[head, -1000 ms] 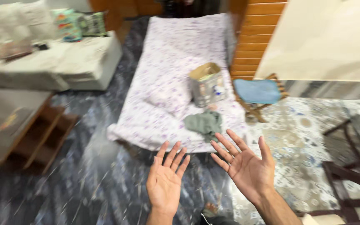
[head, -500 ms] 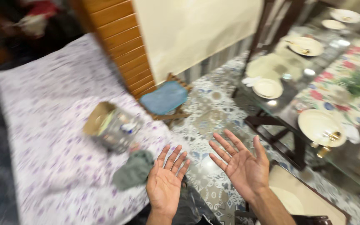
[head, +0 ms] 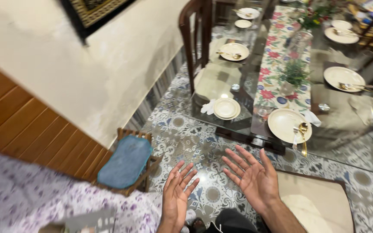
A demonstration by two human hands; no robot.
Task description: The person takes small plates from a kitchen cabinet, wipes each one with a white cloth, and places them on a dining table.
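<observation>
Empty left hand [head: 175, 203], right hand [head: 255, 181] above patterned floor [head: 186, 138]

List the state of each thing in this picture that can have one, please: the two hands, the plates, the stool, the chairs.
Left hand: open, palm up, empty.
Right hand: open, palm up, fingers spread, empty.
Near plate: on the glass table, empty, gold spoon at its edge.
Small plates: stacked.
Low stool: upright, blue cushion on top.
Dark chair: upright, pushed in to the table.
Potted plant: upright on the floral runner.
</observation>
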